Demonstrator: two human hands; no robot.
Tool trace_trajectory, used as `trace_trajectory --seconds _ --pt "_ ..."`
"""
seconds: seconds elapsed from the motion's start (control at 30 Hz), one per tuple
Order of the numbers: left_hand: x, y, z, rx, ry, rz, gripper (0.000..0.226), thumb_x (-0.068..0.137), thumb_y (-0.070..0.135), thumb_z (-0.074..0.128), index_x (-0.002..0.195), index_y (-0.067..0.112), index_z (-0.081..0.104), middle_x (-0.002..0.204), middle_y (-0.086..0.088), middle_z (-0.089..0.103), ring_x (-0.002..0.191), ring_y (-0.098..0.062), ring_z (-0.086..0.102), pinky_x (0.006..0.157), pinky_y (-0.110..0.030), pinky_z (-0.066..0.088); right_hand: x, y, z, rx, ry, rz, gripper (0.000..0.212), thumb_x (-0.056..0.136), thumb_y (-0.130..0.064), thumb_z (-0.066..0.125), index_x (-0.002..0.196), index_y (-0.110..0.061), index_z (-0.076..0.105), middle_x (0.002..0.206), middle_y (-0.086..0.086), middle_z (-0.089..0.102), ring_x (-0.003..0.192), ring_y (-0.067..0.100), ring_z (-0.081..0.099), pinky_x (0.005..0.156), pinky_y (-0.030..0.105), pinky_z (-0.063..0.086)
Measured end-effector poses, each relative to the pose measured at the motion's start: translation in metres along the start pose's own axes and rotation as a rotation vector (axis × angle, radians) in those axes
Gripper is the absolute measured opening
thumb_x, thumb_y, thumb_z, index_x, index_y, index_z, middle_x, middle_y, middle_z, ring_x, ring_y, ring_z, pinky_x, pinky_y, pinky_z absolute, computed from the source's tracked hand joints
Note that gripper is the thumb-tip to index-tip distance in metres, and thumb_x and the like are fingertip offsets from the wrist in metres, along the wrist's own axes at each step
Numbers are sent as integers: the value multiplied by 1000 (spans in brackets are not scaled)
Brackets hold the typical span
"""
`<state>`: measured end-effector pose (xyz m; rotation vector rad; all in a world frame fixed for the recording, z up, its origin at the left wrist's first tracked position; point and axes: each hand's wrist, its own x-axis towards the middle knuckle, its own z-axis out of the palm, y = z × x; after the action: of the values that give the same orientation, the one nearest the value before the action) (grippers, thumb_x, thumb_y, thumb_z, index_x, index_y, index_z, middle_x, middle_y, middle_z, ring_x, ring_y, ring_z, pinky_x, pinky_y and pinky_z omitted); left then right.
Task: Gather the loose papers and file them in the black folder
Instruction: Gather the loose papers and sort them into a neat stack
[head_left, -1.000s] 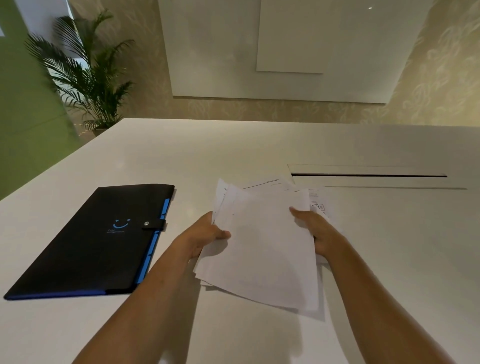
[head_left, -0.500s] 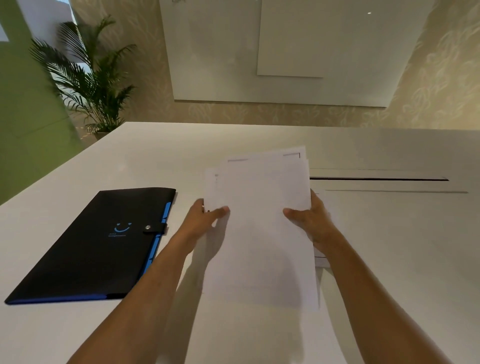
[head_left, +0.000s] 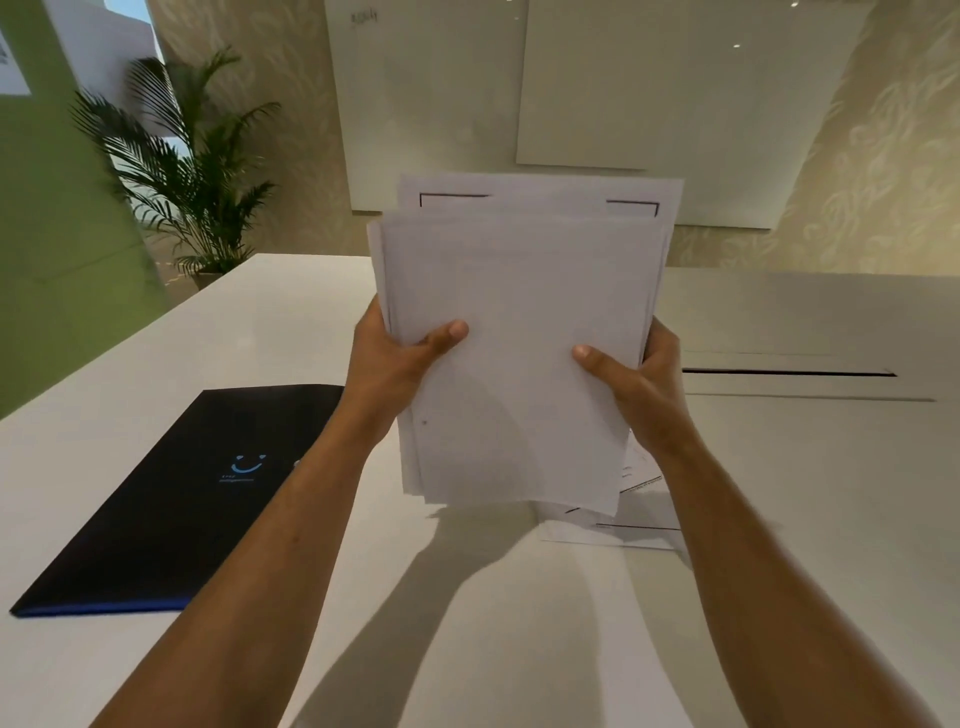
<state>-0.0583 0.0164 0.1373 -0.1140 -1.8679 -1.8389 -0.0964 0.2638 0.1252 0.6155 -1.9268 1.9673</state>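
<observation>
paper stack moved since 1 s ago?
Yes. The paper stack has come up off the table and stands nearly upright in both hands, its top edge now above the table's far edge. The black folder stayed put.

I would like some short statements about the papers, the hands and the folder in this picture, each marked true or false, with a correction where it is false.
1. Both hands hold the stack of papers upright above the table. True.
2. The black folder lies open with papers inside. False: it lies closed and flat on the table, nothing visibly in it.
3. The folder lies on the side of the left hand. True.
4. Every paper is already in the stack. False: at least one sheet lies on the table, under the stack near the right hand.
5. The right hand rests flat on the table. False: its thumb and fingers grip the stack's edge.
</observation>
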Motion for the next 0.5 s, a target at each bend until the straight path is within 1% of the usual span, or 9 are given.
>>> trace_trajectory --seconds 0.07,0.17,0.27,0.3,0.37,0.43,0.5 --pt "-1 3 -1 -1 -2 28 64 59 52 83 114 37 54 110 11 66 96 -9 68 70 -25 58 -2 -1 3 -8 -5 -23 47 67 -34 81 110 -21 65 103 2 75 92 22 74 71 33 60" --pt "-10 -8 -1 -48 -45 1 65 61 46 84 117 30 56 111 3 68 98 -16 69 72 -32 59 -15 10 11 10 -23 19 56 65 -37 80 116 -24 60 106 -4 73 96 17 72 72 28 58" --pt "-17 -20 0 -49 -39 -46 63 64 47 81 119 30 55 110 4 69 97 -18 69 73 -35 60 -27 22 14 24 6 62 55 62 -41 78 113 -33 58 101 -14 73 93 11 71 68 23 57" --pt "-18 -23 -1 -44 -38 -56 65 65 48 80 122 27 55 111 3 68 98 -19 69 75 -37 60 -30 25 13 29 18 75 53 62 -40 78 111 -35 59 100 -15 73 91 10 71 67 22 57" --pt "-18 -26 -3 -63 -52 -74 68 67 49 78 125 23 54 113 0 68 99 -21 69 77 -39 60 -33 29 13 50 33 105 48 60 -36 76 106 -36 62 98 -11 74 88 13 72 67 25 56" --pt "-21 -28 -1 -86 -63 -90 67 67 47 78 125 21 55 112 -2 69 97 -22 69 76 -39 60 -36 32 18 51 38 120 45 59 -34 75 102 -36 64 97 -9 74 87 16 72 67 28 57" --pt "-24 -30 1 -82 -61 -93 63 70 43 79 124 19 57 110 -2 69 96 -21 70 74 -37 60 -37 32 22 37 49 100 47 60 -33 74 105 -35 62 96 -13 73 87 13 71 66 27 57"
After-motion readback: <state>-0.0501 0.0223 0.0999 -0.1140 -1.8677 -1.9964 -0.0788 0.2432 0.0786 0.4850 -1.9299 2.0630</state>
